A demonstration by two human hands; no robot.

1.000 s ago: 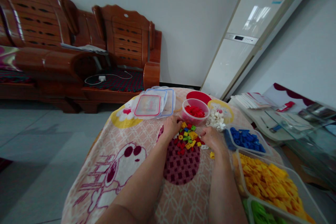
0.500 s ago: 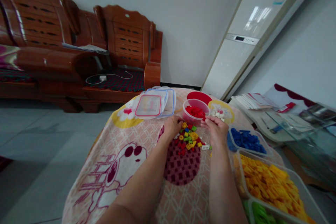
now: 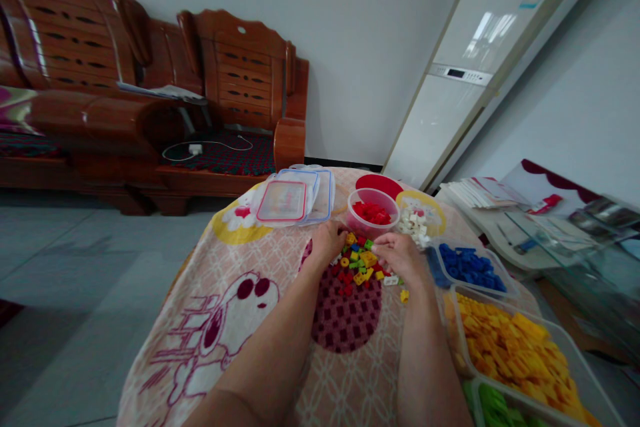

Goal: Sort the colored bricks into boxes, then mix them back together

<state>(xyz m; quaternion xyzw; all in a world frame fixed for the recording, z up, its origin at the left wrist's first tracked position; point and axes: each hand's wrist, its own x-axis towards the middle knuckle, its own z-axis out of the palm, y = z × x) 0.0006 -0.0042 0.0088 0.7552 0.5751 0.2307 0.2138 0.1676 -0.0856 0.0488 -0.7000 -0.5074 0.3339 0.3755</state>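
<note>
A pile of mixed small toy building bricks (image 3: 357, 263), mostly yellow, red and green, lies on the tablecloth between my hands. My left hand (image 3: 330, 242) rests at the pile's left edge with its fingers curled inward; whatever they hold is hidden. At the upper right of the pile, my right hand (image 3: 401, 257) reaches in, thumb and fingers slightly apart beside a green brick (image 3: 369, 244). Just beyond the pile stands a round clear tub (image 3: 359, 220) with red bricks (image 3: 373, 213) in it. White bricks (image 3: 413, 223) lie loose behind my right hand.
On the right are boxes of blue bricks (image 3: 470, 268), yellow bricks (image 3: 515, 353) and green bricks (image 3: 500, 410). Clear lids (image 3: 283, 201) lie stacked at the back left, and a red round lid (image 3: 379, 183) sits behind the tub. A glass shelf (image 3: 565, 253) stands beyond the table.
My right hand has moved from the tub's rim, where it pinched a red brick, down and left to the pile. That brick no longer shows in its fingers. My left hand stays put.
</note>
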